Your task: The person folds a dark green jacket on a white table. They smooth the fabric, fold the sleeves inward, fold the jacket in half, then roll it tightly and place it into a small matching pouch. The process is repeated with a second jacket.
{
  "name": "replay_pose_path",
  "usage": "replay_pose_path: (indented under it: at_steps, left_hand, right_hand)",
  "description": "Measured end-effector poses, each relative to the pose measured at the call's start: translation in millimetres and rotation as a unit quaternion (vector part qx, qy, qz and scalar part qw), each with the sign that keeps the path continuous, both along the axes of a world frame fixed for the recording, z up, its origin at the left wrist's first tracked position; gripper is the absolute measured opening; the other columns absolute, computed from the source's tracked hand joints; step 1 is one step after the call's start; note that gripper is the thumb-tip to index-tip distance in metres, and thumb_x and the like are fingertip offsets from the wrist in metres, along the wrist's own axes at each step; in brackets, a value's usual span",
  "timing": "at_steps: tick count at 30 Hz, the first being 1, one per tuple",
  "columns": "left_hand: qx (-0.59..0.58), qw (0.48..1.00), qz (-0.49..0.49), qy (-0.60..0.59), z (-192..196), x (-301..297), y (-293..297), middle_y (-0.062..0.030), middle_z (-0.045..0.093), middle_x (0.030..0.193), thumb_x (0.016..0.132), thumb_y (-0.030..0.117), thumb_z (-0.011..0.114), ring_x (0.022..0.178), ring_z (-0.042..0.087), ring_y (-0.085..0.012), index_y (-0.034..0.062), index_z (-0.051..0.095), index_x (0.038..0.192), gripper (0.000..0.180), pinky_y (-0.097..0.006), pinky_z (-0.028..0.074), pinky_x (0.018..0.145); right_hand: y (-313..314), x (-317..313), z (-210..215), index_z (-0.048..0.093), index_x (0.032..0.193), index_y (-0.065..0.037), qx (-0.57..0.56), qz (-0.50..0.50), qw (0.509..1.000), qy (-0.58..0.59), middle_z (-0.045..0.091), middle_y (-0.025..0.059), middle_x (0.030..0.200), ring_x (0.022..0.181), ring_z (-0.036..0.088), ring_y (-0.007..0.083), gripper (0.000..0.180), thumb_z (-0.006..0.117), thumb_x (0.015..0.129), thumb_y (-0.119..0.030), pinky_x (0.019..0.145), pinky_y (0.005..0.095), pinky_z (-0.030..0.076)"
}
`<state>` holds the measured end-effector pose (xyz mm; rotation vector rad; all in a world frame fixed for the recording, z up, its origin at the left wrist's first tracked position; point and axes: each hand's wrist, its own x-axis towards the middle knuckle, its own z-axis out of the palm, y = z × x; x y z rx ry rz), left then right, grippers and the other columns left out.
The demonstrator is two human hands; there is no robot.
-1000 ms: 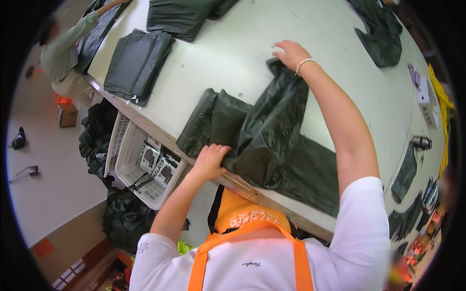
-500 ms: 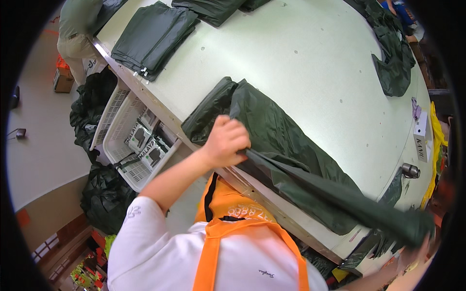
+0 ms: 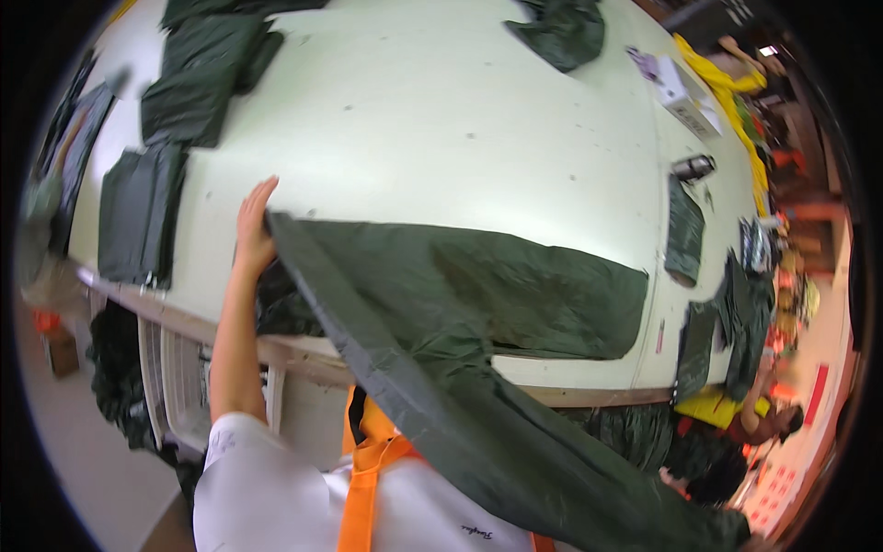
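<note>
A pair of dark green, shiny waterproof trousers (image 3: 460, 304) stretches over the table's near edge. One leg lies flat on the table; the other slants down across my front to the lower right, off the tabletop. My left hand (image 3: 256, 225) is at the upper left corner of the trousers, fingers straight and its palm side against the cloth; the thumb cannot be made out. Only a sliver of my right hand (image 3: 758, 545) shows at the lower right rim, at the end of the slanting leg, which hangs taut from it. Its fingers are hidden.
Folded dark green garments (image 3: 140, 216) lie at the left of the white table (image 3: 395, 138). A metal flask (image 3: 693, 167), a white box (image 3: 685, 97) and more green pieces (image 3: 685, 230) are at right. White plastic baskets (image 3: 184, 386) stand below the left edge. People are at both sides.
My view has turned to the right. My left hand has gone from a closed grip on the cloth to straight fingers at its corner. The trousers have spread out, with one leg drawn toward me.
</note>
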<state>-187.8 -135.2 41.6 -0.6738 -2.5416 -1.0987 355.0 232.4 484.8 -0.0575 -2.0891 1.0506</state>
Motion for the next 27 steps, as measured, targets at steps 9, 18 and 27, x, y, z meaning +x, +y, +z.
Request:
replay_pose_path:
  at_steps: [9, 18, 27]
  left_hand:
    - [-0.117, 0.972, -0.077, -0.19, 4, -6, -28, -0.0119, 0.061, 0.102, 0.069, -0.008, 0.05, 0.108, 0.055, -0.0284, 0.0039, 0.059, 0.097, 0.032, -0.043, 0.032, 0.105]
    - [-0.253, 0.952, -0.143, -0.099, 72, 197, 138, -0.0178, 0.022, 0.151, 0.07, 0.055, 0.067, 0.139, 0.015, -0.0407, 0.0131, 0.04, 0.14, 0.085, -0.061, 0.005, 0.108]
    - [-0.4, 0.897, -0.153, -0.108, -23, 151, 171, -0.0122, 0.013, 0.154, 0.053, 0.069, 0.07, 0.14, 0.009, -0.0416, 0.0255, 0.035, 0.143, 0.106, -0.069, 0.012, 0.103]
  right_hand:
    - [236, -131, -264, 0.063, 0.101, 0.009, -0.115, -0.395, 0.848, -0.336, 0.066, 0.0131, 0.098, 0.091, 0.058, 0.0189, 0.044, 0.05, 0.096, -0.033, 0.084, 0.0308, 0.044]
    - [175, -189, -346, 0.049, 0.13, -0.003, 0.162, -0.205, 0.886, -0.384, 0.043, 0.0204, 0.138, 0.132, 0.035, 0.0342, 0.05, 0.053, 0.092, -0.035, 0.109, 0.0415, 0.025]
    - [183, -176, -463, 0.041, 0.14, -0.023, 0.244, -0.144, 0.855, -0.435, 0.024, 0.0088, 0.152, 0.137, 0.022, 0.0397, 0.056, 0.055, 0.087, -0.037, 0.109, 0.0567, 0.017]
